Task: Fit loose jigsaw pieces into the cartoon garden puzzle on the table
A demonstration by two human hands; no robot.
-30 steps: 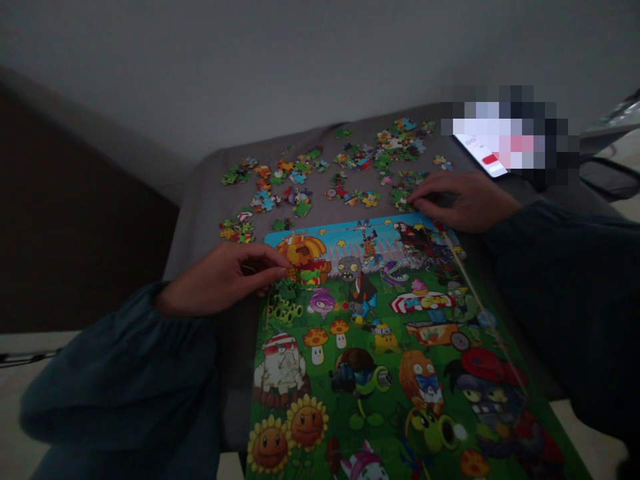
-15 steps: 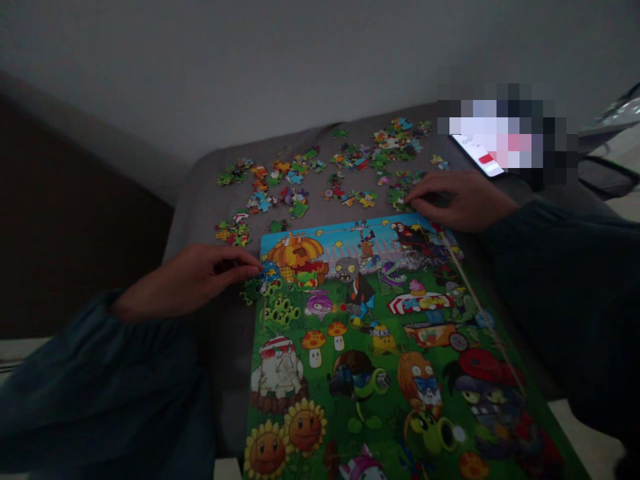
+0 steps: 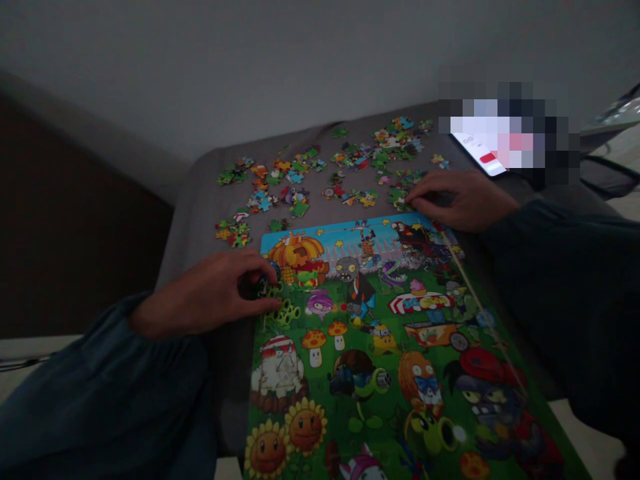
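My left hand [image 3: 203, 293] is at the upper left edge of a picture board [image 3: 345, 400] printed with cartoon plants and zombies. Its thumb and forefinger grip a small blue-and-green group of puzzle pieces [image 3: 269, 288] from two sides; the fingers partly hide it. Beyond the board's top edge, my right hand [image 3: 463, 199] is pinched at the rim of a green puzzle piece [image 3: 398, 198] that lies among others. How firmly the right fingertips hold that piece is hard to see.
Many loose puzzle pieces [image 3: 357, 157] lie scattered over the grey padded surface [image 3: 200, 200] behind the board. A lit phone [image 3: 483, 157], partly pixelated, stands at the back right, with dark-framed glasses [image 3: 607, 177] beside it. A pale wall [image 3: 300, 67] rises behind.
My left hand has shifted right and slightly down, its thumb and forefinger spreading wider, and the blue-green puzzle pieces have slid further onto the board. My right hand has hardly moved.
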